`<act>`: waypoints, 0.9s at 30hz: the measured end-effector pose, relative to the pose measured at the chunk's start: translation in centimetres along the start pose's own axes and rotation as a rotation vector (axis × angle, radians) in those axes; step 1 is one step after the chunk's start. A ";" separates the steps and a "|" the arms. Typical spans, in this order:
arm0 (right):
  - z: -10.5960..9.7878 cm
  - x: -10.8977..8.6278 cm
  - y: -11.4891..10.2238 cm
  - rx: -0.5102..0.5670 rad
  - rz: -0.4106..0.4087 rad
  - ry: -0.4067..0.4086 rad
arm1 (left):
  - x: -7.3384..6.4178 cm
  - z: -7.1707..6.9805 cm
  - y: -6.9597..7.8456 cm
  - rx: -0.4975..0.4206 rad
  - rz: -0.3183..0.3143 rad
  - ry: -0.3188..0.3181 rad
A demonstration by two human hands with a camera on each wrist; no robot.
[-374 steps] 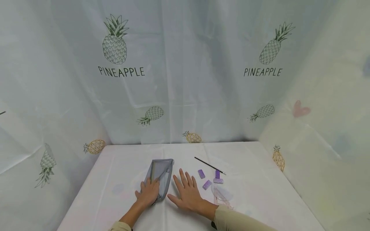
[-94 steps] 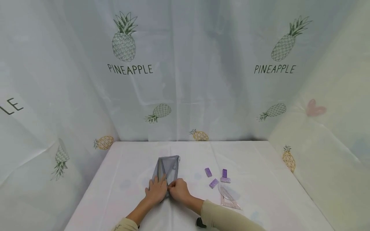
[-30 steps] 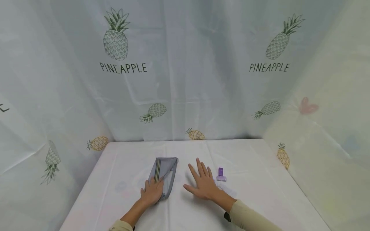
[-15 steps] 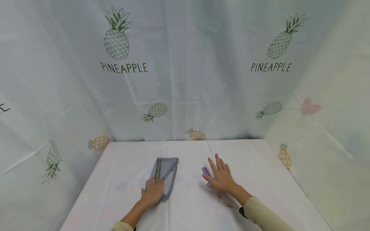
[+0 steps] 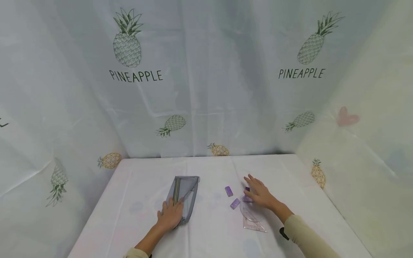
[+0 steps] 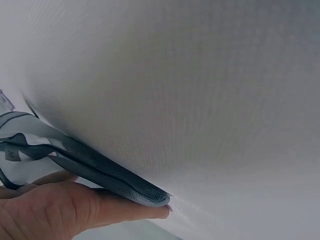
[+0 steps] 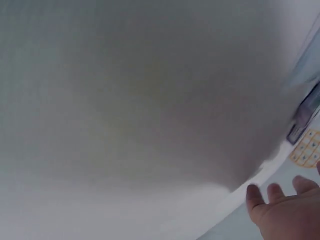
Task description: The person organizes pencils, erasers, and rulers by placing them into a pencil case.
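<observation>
My left hand (image 5: 171, 215) rests on the lower part of a grey mesh zip pouch (image 5: 189, 195), pressing it against the table. In the left wrist view, its thumb lies straight along the edge of the pouch (image 6: 107, 172). Several slim pencils (image 5: 176, 190) show in the pouch. My right hand (image 5: 260, 194) hovers with spread fingers over the small purple blocks, which look like erasers, and holds nothing. One eraser (image 5: 228, 191) and another eraser (image 5: 235, 204) lie to its left; two more are partly hidden beneath it. The right wrist view shows its fingertips above the table (image 7: 254, 192).
Nearer me lie a clear round-edged protractor (image 5: 244, 211) and a clear set square (image 5: 255, 225), overlapping each other. A white cloth covers the table (image 5: 145, 179). Pineapple-printed curtains (image 5: 206, 89) enclose its back and sides.
A dark stick that lay near the erasers is gone from the table; more pencils show in the pouch. My right hand has left the pouch and moved right over the erasers. The left hand stays.
</observation>
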State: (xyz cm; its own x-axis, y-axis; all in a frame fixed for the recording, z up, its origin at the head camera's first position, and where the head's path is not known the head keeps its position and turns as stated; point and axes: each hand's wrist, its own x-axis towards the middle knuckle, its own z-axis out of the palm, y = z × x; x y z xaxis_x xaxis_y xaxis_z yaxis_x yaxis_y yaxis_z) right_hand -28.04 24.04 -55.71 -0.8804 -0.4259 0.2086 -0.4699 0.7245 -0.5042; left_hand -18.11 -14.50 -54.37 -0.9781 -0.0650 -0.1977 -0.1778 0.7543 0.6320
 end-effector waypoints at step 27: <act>-0.1 0.3 1.4 -0.122 0.051 0.032 | 0.1 -0.2 0.0 0.014 -0.015 -0.013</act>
State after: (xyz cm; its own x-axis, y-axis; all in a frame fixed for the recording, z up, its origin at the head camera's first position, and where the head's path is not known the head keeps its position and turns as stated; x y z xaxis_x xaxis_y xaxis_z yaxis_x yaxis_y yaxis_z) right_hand -28.94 24.97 -56.24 -0.9041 -0.3708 0.2127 -0.4270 0.8063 -0.4093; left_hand -18.23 -14.66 -54.24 -0.9739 -0.0676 -0.2168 -0.1906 0.7624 0.6185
